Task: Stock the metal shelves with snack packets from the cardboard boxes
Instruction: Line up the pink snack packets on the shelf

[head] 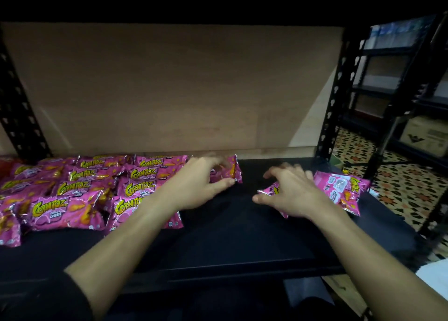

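Note:
Several pink Corntoz snack packets (pixel 80 192) lie in overlapping rows on the left half of the black metal shelf (pixel 230 238). My left hand (pixel 201 185) grips one pink packet (pixel 230 172) at the right end of the back row, thumb under its near edge. My right hand (pixel 291 194) hovers with spread, curled fingers over a loose packet (pixel 271 189) on the shelf's right part; whether it touches is unclear. Another pink packet (pixel 344 189) lies back side up just right of that hand.
A brown board (pixel 169 88) backs the shelf between black slotted uprights (pixel 337 97). To the right stand more black racks (pixel 388 83) with a cardboard box (pixel 426 134) on a low level, above a patterned tile floor (pixel 400 189). The shelf's middle shows bare black surface.

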Available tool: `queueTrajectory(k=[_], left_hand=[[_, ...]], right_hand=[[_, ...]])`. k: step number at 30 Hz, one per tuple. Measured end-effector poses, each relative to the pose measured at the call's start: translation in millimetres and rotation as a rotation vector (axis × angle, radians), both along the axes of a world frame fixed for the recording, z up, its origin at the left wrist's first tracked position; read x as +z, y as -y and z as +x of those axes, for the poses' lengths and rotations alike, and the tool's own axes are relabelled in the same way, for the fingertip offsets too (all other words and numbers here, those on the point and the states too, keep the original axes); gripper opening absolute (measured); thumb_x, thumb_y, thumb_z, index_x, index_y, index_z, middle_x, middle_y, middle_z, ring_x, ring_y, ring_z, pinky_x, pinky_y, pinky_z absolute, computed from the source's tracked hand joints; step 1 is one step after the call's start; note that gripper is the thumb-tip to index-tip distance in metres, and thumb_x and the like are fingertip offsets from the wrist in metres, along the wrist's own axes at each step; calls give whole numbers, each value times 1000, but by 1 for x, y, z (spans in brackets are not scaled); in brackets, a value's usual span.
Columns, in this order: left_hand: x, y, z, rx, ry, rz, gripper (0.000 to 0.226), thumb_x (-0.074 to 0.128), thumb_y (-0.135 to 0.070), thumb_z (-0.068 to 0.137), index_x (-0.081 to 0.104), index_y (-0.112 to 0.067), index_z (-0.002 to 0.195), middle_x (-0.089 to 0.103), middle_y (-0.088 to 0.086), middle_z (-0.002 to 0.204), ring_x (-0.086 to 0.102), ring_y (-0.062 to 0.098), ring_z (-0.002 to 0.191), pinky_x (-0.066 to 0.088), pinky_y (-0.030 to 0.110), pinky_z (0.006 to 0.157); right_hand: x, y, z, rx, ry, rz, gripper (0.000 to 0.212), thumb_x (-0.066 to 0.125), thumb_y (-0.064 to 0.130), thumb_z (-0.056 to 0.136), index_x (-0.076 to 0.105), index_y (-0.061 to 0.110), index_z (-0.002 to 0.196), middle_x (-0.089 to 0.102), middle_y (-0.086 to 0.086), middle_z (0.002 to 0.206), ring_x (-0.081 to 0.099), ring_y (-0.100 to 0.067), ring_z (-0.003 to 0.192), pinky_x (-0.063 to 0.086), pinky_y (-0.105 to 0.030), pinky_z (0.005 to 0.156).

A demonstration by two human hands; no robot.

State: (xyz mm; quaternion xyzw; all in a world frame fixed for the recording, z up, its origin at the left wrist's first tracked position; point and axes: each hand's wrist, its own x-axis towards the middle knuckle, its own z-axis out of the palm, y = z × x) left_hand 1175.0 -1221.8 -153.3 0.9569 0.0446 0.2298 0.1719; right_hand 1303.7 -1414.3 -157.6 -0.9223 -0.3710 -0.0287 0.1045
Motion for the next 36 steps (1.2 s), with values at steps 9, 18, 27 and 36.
queueTrajectory(k=[9,18,27,36], left_hand=[[-28,30,0,-33,-10,-399,21,65,-42,91,63,-24,104,67,-10,97,66,2,85,54,23,82],[-6,47,4,1,-46,-810,45,50,-59,93,65,-17,100,67,-6,75,65,8,70,54,32,79],[-8,30,-5,102,-36,-722,32,73,-47,82,69,-17,92,72,-4,71,71,13,70,57,35,70],[17,-3,-19,110,-64,-479,16,75,-32,85,70,-27,99,66,1,73,51,4,55,45,24,59]], right_hand=[[-30,-3,-27,70,74,558,47,70,23,84,55,15,128,58,-3,118,52,-25,113,46,-40,93],[-30,-21,-54,210,-60,939,43,79,20,77,58,25,114,63,6,101,61,-13,95,52,-35,84],[-31,-18,-60,286,-451,1158,39,68,0,85,61,30,109,69,7,102,65,-5,101,54,-20,84],[-40,-26,-14,80,-452,1072,41,77,20,85,60,25,122,64,7,121,59,-5,112,47,-21,94]])
